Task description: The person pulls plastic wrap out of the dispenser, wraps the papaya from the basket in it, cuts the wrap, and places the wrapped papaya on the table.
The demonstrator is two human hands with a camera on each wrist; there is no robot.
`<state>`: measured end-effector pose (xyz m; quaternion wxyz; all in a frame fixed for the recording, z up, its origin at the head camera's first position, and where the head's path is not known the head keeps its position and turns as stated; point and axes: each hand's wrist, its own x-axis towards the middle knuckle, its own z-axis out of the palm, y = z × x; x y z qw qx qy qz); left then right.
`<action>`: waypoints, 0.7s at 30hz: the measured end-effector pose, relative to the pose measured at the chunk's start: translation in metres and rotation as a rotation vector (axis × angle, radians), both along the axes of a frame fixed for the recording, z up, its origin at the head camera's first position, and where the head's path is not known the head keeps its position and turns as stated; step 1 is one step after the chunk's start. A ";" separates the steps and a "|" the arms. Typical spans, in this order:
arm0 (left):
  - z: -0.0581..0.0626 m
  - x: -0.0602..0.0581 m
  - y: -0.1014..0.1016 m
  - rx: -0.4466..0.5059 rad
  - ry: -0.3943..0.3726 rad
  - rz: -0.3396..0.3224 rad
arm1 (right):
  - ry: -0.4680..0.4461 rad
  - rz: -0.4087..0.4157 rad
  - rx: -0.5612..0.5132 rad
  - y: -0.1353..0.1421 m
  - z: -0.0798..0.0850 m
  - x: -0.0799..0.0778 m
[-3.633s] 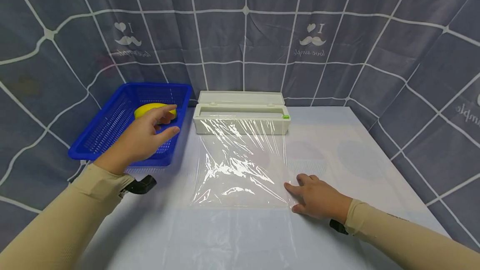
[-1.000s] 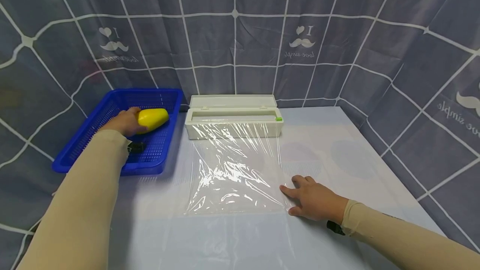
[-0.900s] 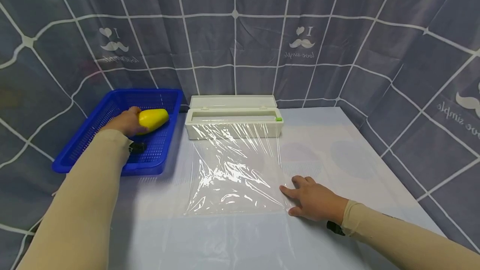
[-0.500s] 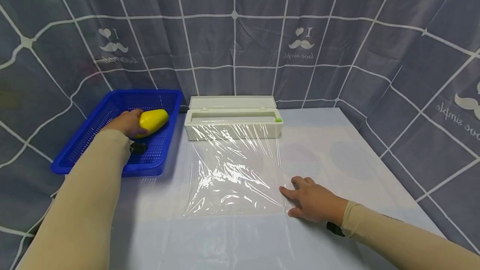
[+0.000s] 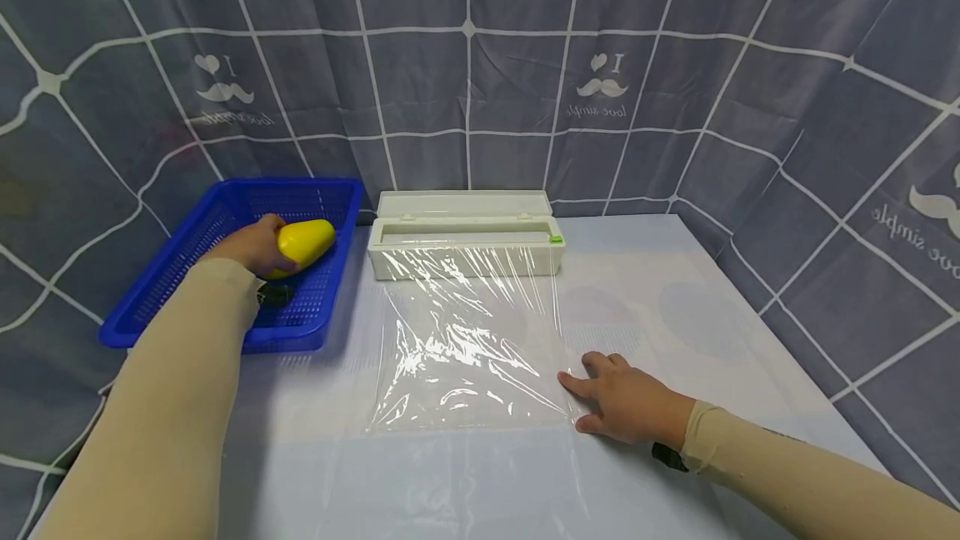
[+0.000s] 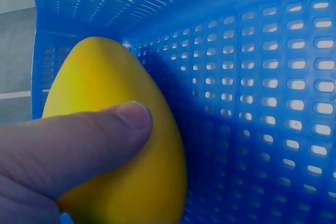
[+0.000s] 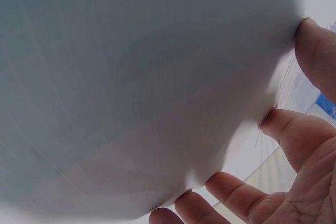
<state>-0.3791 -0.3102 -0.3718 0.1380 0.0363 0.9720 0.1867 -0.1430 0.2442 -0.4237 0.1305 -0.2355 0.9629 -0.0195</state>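
A smooth yellow mango-like fruit (image 5: pixel 306 243) lies inside the blue plastic basket (image 5: pixel 330 317), its tapered end pointing right in the head view. My left hand (image 5: pixel 251 245) grips its left part, and the thumb (image 6: pixel 100 142) lies across the fruit in the left wrist view. The other left fingers are mostly hidden. My right hand (image 5: pixel 633 398) rests with spread fingers at the right front corner of a clear sheet of cling film (image 5: pixel 468 348). Its fingertips press down on the film's edge and the table. The film runs from a white cling film dispenser (image 5: pixel 467 261).
The dispenser's lid (image 5: pixel 465 203) stands open at the back, and a small green slider (image 5: pixel 556 239) sits at its right end. A white cloth (image 5: pixel 705 315) covers the table. Grey checked curtains (image 5: pixel 525 90) enclose the back and sides.
My left hand has gone from above the basket's right side down into it and taken hold of the yellow fruit, turning it slightly. The right hand stays at the film corner.
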 end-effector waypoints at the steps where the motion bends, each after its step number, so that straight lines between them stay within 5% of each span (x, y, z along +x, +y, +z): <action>1: 0.000 0.000 0.000 -0.004 0.010 -0.001 | -0.001 0.000 -0.001 0.000 0.000 0.000; 10: 0.013 0.001 -0.002 0.062 0.089 0.018 | 0.000 0.003 0.005 -0.001 0.002 0.001; 21: 0.051 0.011 0.001 0.153 0.240 0.008 | -0.009 0.005 0.002 0.000 0.004 0.000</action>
